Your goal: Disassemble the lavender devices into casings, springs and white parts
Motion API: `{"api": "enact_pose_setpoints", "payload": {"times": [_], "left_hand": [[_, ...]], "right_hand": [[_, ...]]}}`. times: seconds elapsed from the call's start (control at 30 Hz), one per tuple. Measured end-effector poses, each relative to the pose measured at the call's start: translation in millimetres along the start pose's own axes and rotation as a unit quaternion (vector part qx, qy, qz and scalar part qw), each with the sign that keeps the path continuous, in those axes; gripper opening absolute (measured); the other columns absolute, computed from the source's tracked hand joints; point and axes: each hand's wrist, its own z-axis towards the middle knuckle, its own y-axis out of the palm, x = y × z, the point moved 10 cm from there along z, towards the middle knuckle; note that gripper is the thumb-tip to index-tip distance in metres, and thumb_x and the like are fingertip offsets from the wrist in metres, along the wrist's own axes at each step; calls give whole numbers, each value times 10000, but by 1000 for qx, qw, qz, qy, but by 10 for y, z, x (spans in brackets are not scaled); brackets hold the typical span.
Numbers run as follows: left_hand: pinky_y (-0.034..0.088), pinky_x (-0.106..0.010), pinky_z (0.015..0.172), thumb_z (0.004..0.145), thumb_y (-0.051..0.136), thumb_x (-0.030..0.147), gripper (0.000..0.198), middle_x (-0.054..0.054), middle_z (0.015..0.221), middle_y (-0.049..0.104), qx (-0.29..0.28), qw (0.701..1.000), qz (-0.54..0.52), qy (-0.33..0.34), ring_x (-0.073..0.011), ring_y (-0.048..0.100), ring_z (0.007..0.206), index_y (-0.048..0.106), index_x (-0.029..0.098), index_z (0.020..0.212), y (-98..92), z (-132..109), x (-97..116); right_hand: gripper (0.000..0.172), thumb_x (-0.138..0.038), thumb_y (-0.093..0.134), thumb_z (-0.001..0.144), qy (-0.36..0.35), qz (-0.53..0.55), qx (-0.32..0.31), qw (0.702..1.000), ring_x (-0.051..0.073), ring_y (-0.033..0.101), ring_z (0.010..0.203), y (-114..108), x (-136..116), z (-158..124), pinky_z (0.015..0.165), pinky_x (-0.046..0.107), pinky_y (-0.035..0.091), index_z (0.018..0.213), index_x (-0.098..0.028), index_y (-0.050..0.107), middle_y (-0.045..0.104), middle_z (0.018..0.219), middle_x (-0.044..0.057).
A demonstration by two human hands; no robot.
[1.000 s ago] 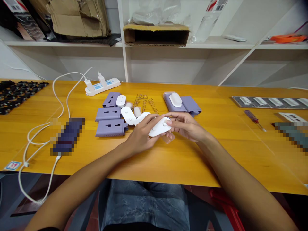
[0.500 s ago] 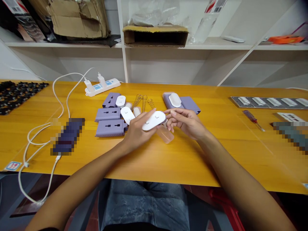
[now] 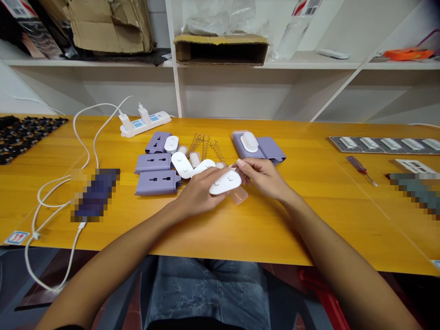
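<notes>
My left hand is closed around a white oval plastic piece with small hooks on its face. The fingers of my right hand are pinched together at the far edge of that piece; whatever they grip is hidden. A translucent pinkish plastic part lies on the table just under both hands. Beyond my left hand are another white oval piece, metal springs and a purple housing with keyhole slots, among several similar ones. A purple unit with a white cap rests behind my right hand.
A power strip with cables stands at the back left, near a blurred phone. To the right lie a screwdriver and a grey strip with white parts. Shelves hold an open cardboard box.
The white oval piece in my left hand has moved slightly down and right and turned. My right fingers have drawn together at its edge. Another white oval piece on the table now shows behind.
</notes>
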Motion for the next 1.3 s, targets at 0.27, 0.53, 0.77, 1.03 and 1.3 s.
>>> {"api": "enact_pose_setpoints", "payload": {"times": [0.27, 0.53, 0.77, 1.03, 1.3], "left_hand": [[580, -442, 1087, 988, 706, 195, 514, -118, 1434, 742, -185, 979, -67, -50, -281, 725, 1276, 623, 234, 1494, 289, -54, 86], [564, -400, 997, 976, 701, 207, 363, -86, 1264, 781, -240, 965, -84, -64, -270, 736, 1152, 684, 223, 1338, 295, -8, 134], [577, -446, 977, 976, 670, 239, 283, -107, 1154, 750, -259, 965, 5, -33, -287, 708, 1089, 678, 208, 1256, 367, -120, 66], [504, -552, 1213, 1049, 645, 232, 469, -164, 1543, 643, -183, 980, 67, 42, -322, 587, 1428, 582, 183, 1511, 289, -53, 168], [517, -512, 1155, 1110, 578, 257, 256, -140, 1408, 739, -189, 975, 103, 47, -301, 640, 1396, 713, 189, 1317, 372, -49, 229]], "right_hand": [[376, -479, 619, 1086, -87, -201, -7, 976, 195, 637, 701, 45, -115, -21, 676, 347, 452, 894, -201, 785, 788, 836, 48], [349, -440, 617, 1075, -90, -250, -10, 964, 217, 659, 703, 49, -80, -5, 699, 377, 468, 910, -204, 814, 816, 883, 79], [363, -432, 614, 1077, -87, -260, -4, 962, 204, 628, 665, 30, -68, 1, 671, 372, 443, 879, -201, 810, 799, 839, 69], [327, -419, 625, 1079, -104, -246, 4, 964, 223, 687, 743, 20, -110, -6, 738, 366, 490, 916, -205, 812, 806, 870, 71], [312, -357, 604, 1066, -111, -272, 2, 956, 217, 668, 715, 54, -125, -16, 723, 359, 470, 858, -206, 781, 773, 816, 66]]}}
